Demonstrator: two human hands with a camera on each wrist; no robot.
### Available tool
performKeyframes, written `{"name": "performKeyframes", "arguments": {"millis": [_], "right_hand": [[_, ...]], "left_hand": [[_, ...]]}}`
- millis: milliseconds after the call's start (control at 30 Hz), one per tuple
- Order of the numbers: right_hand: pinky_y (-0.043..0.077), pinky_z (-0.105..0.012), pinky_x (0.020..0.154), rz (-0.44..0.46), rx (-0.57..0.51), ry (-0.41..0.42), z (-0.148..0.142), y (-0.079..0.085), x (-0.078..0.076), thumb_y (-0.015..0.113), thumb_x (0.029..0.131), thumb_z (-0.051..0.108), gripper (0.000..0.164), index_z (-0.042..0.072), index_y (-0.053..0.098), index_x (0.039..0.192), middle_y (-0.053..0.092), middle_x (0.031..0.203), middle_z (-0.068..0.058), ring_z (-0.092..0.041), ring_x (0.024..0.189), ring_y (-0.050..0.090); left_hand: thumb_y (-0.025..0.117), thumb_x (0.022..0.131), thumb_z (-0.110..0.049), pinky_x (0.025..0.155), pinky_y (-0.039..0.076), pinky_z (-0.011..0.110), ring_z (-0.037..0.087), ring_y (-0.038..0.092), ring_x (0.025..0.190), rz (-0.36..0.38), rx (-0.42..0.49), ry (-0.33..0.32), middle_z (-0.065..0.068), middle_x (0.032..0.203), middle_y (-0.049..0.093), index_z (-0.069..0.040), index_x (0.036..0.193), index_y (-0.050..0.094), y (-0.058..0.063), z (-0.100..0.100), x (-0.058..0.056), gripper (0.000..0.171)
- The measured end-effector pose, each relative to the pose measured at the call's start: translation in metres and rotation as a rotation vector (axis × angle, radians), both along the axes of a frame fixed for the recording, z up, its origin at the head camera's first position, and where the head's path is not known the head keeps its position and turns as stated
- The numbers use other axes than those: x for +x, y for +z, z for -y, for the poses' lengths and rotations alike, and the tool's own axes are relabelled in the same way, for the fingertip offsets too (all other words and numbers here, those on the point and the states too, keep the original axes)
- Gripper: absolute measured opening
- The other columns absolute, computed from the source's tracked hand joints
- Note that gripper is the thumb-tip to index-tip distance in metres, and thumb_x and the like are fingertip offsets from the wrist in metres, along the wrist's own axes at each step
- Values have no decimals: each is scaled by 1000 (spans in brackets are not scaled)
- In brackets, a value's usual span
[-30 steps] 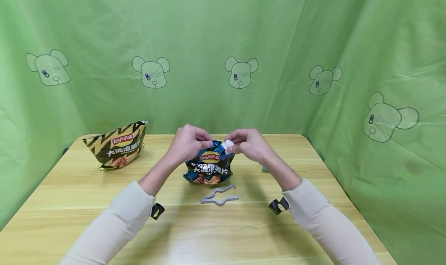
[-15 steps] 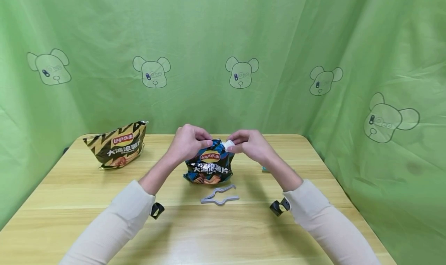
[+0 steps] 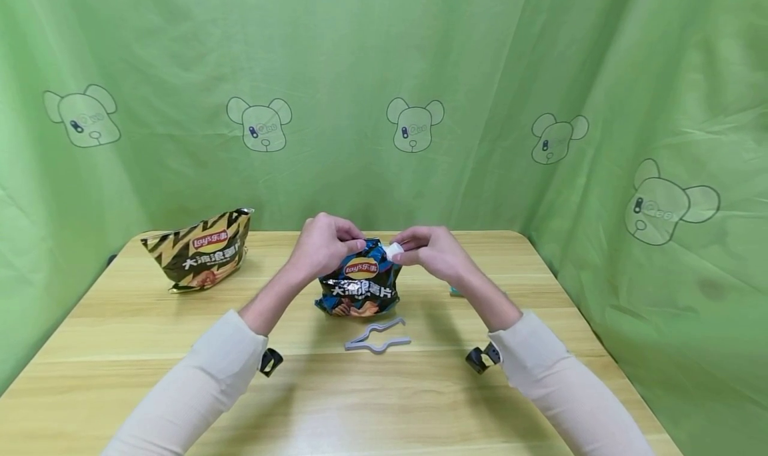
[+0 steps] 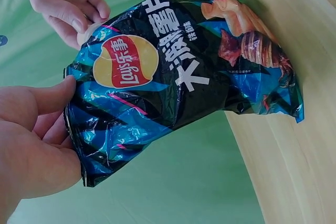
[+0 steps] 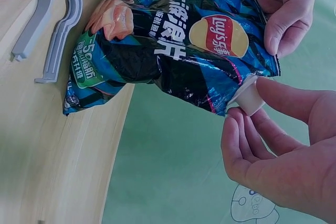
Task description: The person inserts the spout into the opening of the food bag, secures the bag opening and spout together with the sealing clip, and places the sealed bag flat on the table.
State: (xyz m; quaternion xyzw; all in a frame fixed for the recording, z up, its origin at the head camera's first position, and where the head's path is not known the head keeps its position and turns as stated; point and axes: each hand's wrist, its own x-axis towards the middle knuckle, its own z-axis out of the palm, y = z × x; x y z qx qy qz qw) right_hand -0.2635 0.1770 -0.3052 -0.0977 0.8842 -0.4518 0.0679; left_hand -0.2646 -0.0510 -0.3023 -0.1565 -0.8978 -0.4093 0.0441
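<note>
A black and blue Lay's chip bag stands upright on the table in the head view, its top edge raised between both hands. My left hand pinches that edge at its left part; in the left wrist view the thumb lies on the front of the foil. With thumb and fingers, my right hand pinches a white cap-like piece at the bag's top right corner. Its flared end sits against the foil there. In front of the bag a grey bag clip lies with its two arms spread.
Another Lay's chip bag, black and tan, stands at the back left of the wooden table. A small teal object is partly hidden behind the right forearm. Green curtains hang close behind the table and along its sides.
The white piece has tilted over slightly at the bag's corner, and my right hand has sunk a little with it. My left hand, the bag and the clip stay about where they were.
</note>
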Motion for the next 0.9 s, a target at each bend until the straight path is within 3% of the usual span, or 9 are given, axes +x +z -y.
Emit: {"name": "performKeyframes", "arguments": {"millis": [900], "right_hand": [[47,-49,105,33,2,24,-5,1,-1,79,89,24,45,11,66,131,71,120,-11,-27,112,66]], "left_hand": [[76,93,-19,78,60,35,17,74,85,-18,-3,-10,4,92,79,-10,98,80,0,0,1,11]]}}
